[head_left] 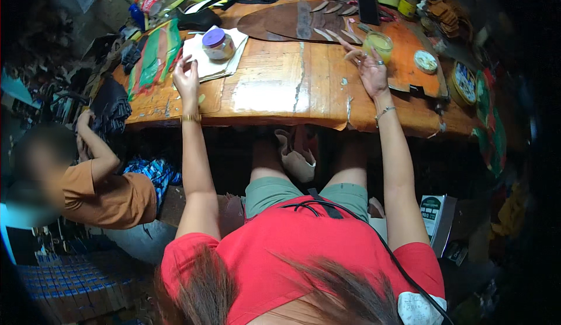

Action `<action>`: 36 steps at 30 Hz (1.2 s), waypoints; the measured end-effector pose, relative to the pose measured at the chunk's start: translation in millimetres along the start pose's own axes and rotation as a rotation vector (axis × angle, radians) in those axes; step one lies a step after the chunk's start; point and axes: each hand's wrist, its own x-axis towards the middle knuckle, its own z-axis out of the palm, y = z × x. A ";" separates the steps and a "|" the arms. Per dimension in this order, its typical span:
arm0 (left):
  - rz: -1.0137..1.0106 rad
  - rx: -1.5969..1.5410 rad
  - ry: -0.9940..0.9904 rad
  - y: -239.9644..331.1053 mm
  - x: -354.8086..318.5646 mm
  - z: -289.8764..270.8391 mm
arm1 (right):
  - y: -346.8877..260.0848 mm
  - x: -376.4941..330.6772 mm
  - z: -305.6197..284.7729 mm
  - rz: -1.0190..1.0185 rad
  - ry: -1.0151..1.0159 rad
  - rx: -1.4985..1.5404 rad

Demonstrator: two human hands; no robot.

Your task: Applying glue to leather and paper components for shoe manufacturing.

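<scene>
Seen from above, a person in a red top and green shorts sits at a worn wooden table, both bare arms stretched forward onto it. The left hand rests near the table's left part with its fingers loosely curled and spread, holding nothing; a gold bracelet circles that wrist. Just beyond its fingertips lies a stack of white paper, and on the paper stands a small jar with a purple lid. Left of the hand lie long strips of green and red material. The right hand is raised palm-up over the table's right side, fingers open and fanned — a small pale piece sits at the fingertips, though whether it is pinched cannot be told. Just beyond that hand stands an open glass jar of yellow paste, close to the fingers but apart from them. Farther back lies a dark oval board with several pale curved pieces on it, and to the right a small round tin. At the left edge — below the table — another person in an orange shirt sits with a raised arm.
</scene>
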 end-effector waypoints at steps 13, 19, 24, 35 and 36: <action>0.060 0.382 -0.341 -36.6 38.9 21.6 | -4.5 47.2 122.7 -0.131 -0.051 -0.253; 0.150 0.408 -0.276 -12.3 7.9 31.4 | 69.4 135.4 201.2 -0.109 -0.095 -0.470; 0.236 0.521 -0.199 -0.9 -2.3 39.4 | 139.9 191.5 234.5 -0.251 -0.055 -0.498; 0.150 0.388 -0.178 3.5 -2.9 33.8 | 145.8 218.1 234.9 -0.350 0.080 -0.555; 0.219 0.434 -0.220 2.7 -1.1 32.6 | 140.3 219.3 226.9 -0.392 0.083 -0.518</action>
